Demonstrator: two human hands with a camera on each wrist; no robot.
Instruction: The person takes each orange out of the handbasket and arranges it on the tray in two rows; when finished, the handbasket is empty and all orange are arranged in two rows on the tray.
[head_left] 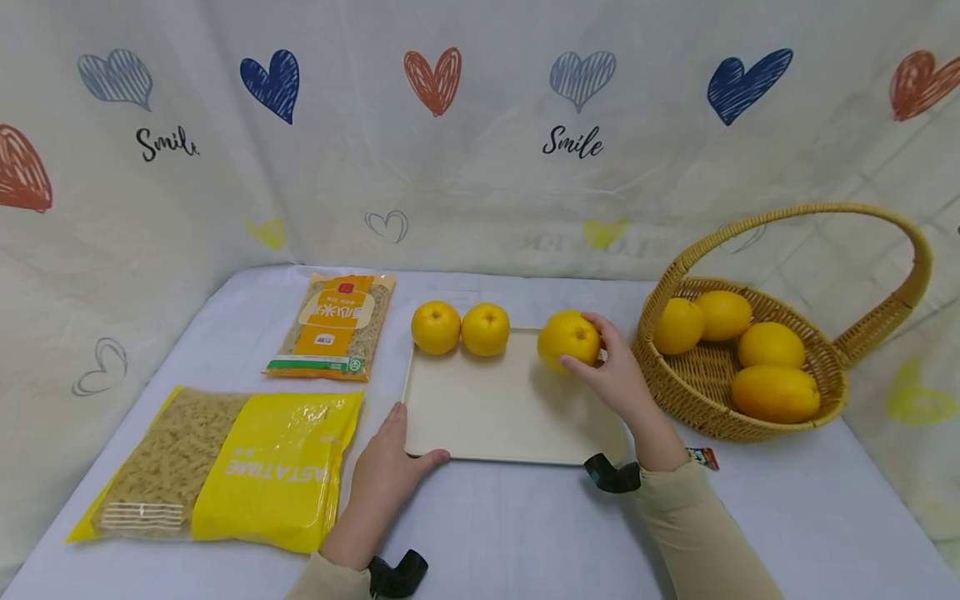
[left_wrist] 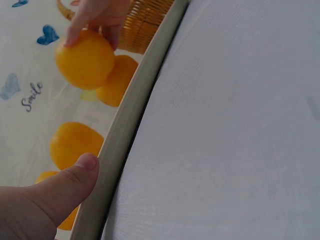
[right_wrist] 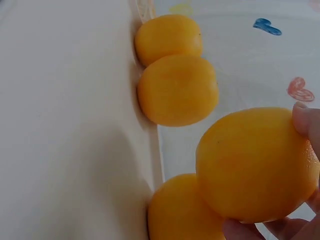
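My right hand (head_left: 618, 375) grips an orange (head_left: 567, 337) with thumb and fingers, above the far right part of a cream tray (head_left: 495, 417). Behind the held fruit, another orange (right_wrist: 175, 212) sits at the tray's far edge; in the head view it is mostly hidden. Two more oranges, a left one (head_left: 436, 327) and a right one (head_left: 486, 329), stand side by side at the far left of the tray. At the near left corner, my left hand (head_left: 390, 462) touches the tray, thumb (left_wrist: 75, 182) by the near rim and fingers extended along the left side.
To the right stands a wicker basket (head_left: 693, 396) with a tall handle, holding several yellow-orange fruits. A small wrapped packet (head_left: 703, 457) lies near its base. On the left are a yellow pasta bag (head_left: 270, 467) and, behind it, an orange-labelled grain bag (head_left: 333, 325).
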